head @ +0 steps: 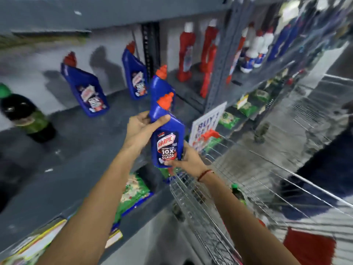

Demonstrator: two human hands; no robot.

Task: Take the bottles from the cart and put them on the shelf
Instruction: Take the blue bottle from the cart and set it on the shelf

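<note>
I hold a blue Harpic bottle [168, 142] with an orange cap above the front edge of the grey shelf [76, 150]. My left hand [141, 127] grips its neck and my right hand [187, 159] supports its base. A second blue bottle [160, 87] stands right behind it; I cannot tell whether it rests on the shelf or in my left hand. Two more blue bottles [86, 92] [136, 77] stand further back on the shelf. The wire cart [210, 207] is below my right arm, with a green-capped bottle [236, 192] inside.
A dark bottle with a green cap [23, 113] stands at the shelf's left. Red bottles [186, 52] fill the bay to the right, behind a grey upright post [219, 73]. A "BUY 1" sign [208, 127] hangs near the cart. A person in dark clothes [324, 169] stands at right.
</note>
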